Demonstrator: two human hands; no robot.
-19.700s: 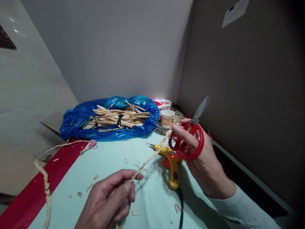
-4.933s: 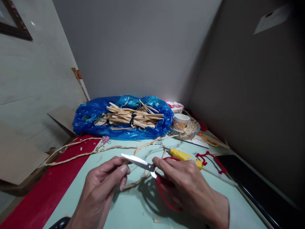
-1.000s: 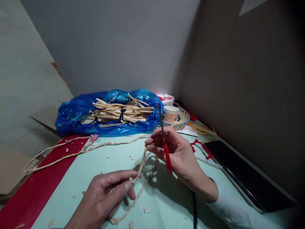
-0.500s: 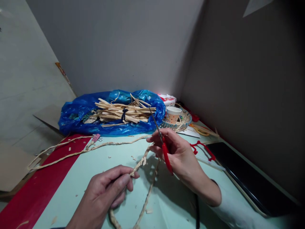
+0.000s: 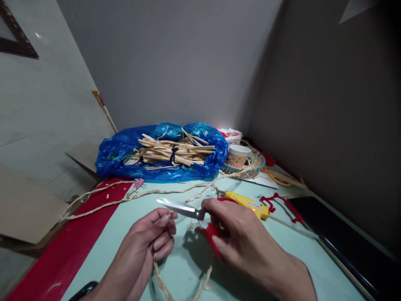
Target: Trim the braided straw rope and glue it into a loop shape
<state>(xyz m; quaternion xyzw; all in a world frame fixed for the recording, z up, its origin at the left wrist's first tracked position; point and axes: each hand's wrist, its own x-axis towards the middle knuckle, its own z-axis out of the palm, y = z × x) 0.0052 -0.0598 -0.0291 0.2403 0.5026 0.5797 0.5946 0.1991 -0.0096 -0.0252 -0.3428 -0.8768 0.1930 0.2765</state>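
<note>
My left hand (image 5: 145, 238) pinches the end of a twisted straw-coloured cord (image 5: 160, 282) between thumb and forefinger. The cord runs down from that hand and loops near the bottom of the head view. In my right hand (image 5: 247, 236) is a pair of red-handled scissors (image 5: 181, 207), gripped by the handles. Their blades point left, with the tips just above the left fingertips. Whether the blades touch the cord I cannot tell.
A bundle of dry fibre strips (image 5: 194, 155) lies on a blue plastic bag (image 5: 122, 146) at the back. Right of it, a paper cup (image 5: 239, 157) stands in a woven basket (image 5: 258, 161). A yellow glue gun (image 5: 247, 202), a pink binder clip (image 5: 138, 184) and a black flat object (image 5: 341, 238) are nearby.
The scissors have swung from upright to pointing left, gripped by their handles. My right hand has let go of the cord. The glue gun has come into sight behind it.
</note>
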